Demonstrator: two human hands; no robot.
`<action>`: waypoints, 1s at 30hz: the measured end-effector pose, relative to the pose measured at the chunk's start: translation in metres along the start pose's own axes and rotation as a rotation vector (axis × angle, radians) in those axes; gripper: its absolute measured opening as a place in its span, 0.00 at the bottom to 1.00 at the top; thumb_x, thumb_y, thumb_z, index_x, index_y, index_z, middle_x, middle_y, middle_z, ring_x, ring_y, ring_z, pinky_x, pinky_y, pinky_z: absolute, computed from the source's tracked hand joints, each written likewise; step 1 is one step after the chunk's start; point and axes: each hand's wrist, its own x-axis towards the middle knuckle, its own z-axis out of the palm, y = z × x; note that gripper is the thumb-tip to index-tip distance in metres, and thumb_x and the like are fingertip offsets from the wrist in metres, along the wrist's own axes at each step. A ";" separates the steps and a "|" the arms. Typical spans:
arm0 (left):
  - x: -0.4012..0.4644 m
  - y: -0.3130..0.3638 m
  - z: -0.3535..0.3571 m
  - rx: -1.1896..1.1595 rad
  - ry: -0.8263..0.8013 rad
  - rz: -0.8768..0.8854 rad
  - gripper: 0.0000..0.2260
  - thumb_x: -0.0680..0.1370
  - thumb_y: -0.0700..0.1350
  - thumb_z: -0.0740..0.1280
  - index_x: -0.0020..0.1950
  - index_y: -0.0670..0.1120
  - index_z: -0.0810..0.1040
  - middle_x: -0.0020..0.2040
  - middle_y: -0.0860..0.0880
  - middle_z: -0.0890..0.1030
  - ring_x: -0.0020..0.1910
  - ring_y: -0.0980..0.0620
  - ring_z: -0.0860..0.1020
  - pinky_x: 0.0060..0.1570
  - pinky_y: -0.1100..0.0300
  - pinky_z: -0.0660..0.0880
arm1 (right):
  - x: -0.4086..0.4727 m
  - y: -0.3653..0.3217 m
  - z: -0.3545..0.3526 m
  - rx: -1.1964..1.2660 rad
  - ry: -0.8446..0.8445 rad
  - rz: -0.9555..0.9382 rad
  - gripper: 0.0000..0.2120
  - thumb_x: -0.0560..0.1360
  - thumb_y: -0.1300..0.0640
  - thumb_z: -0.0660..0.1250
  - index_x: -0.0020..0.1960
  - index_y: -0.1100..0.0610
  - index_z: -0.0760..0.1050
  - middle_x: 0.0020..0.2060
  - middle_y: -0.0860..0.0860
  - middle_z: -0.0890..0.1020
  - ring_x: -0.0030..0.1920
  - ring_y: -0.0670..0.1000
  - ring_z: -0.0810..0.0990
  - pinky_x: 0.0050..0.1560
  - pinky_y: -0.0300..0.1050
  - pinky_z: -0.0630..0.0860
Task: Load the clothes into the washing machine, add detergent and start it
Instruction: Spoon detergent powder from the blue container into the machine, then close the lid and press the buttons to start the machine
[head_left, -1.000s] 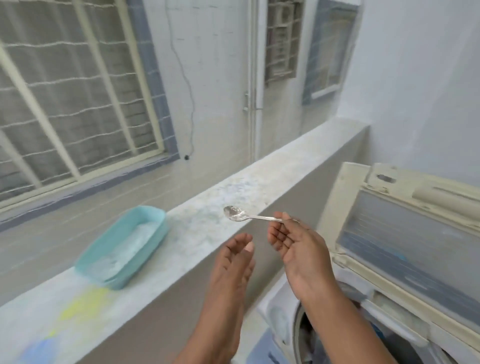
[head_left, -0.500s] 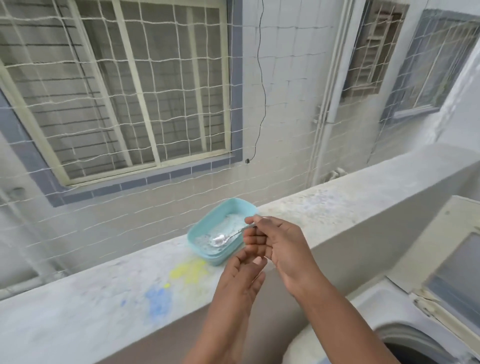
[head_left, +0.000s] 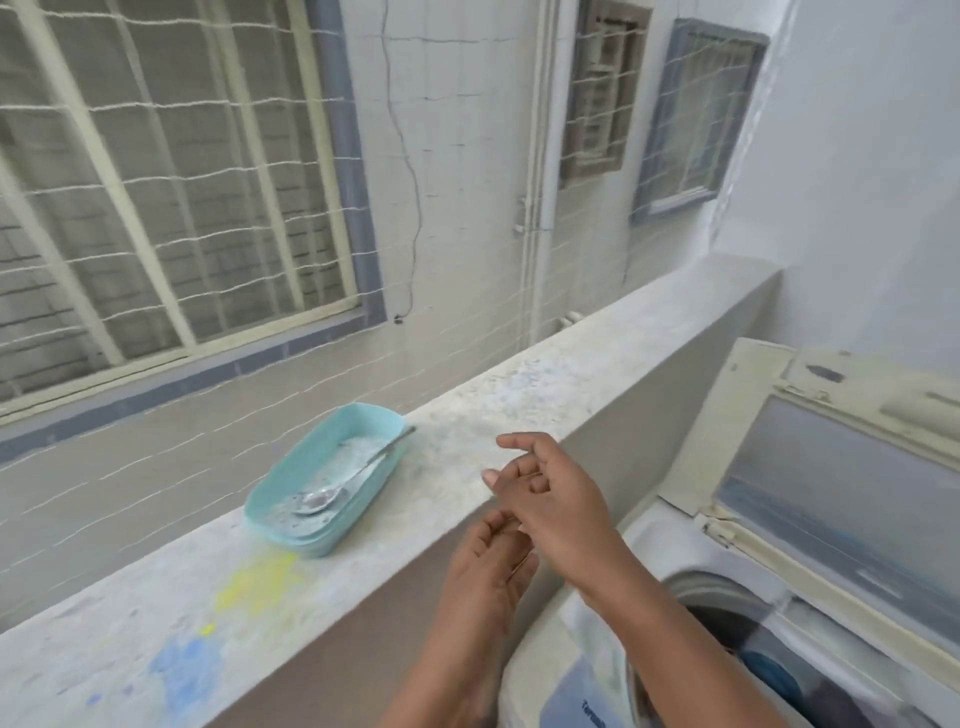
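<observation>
A turquoise tub (head_left: 270, 506) of white detergent powder sits on the concrete ledge (head_left: 519, 395). A metal spoon (head_left: 345, 486) lies in it, bowl down in the powder, handle resting on the far rim. My right hand (head_left: 553, 499) hovers to the right of the tub, fingers loosely spread, holding nothing. My left hand (head_left: 491, 566) is just below it, fingers straight and empty, fingertips touching the right hand. The top-loading washing machine (head_left: 597, 654) is at lower right with its lid (head_left: 841, 499) raised; dark and blue clothes (head_left: 769, 670) show in the drum.
The ledge has yellow (head_left: 260, 577) and blue (head_left: 182, 670) stains near the tub. A safety net (head_left: 208, 182) runs along the ledge's outer side, with a barred window and tiled wall beyond. A white wall stands behind the machine at right.
My right hand carried the spoon from above the machine to the tub, set it in the powder and let go. It has drawn back to the right, empty.
</observation>
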 end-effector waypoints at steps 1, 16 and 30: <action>0.006 -0.007 0.008 0.006 -0.017 -0.034 0.12 0.82 0.39 0.60 0.63 0.44 0.77 0.57 0.46 0.84 0.61 0.49 0.80 0.66 0.52 0.72 | -0.003 0.007 -0.013 -0.023 0.037 0.011 0.13 0.75 0.49 0.71 0.57 0.41 0.75 0.45 0.46 0.80 0.41 0.42 0.80 0.44 0.40 0.78; 0.070 -0.127 0.148 0.516 -0.470 -0.258 0.11 0.78 0.41 0.69 0.60 0.46 0.75 0.58 0.47 0.82 0.50 0.60 0.83 0.43 0.72 0.75 | -0.091 0.121 -0.217 -0.714 0.507 0.217 0.20 0.75 0.51 0.70 0.66 0.50 0.75 0.61 0.44 0.76 0.62 0.45 0.74 0.57 0.35 0.67; 0.158 -0.264 0.227 1.626 -0.844 0.415 0.38 0.76 0.49 0.69 0.79 0.43 0.52 0.78 0.47 0.56 0.76 0.49 0.57 0.74 0.59 0.59 | -0.141 0.246 -0.309 -0.806 0.508 0.522 0.32 0.73 0.51 0.72 0.74 0.53 0.65 0.69 0.47 0.70 0.69 0.50 0.70 0.67 0.39 0.66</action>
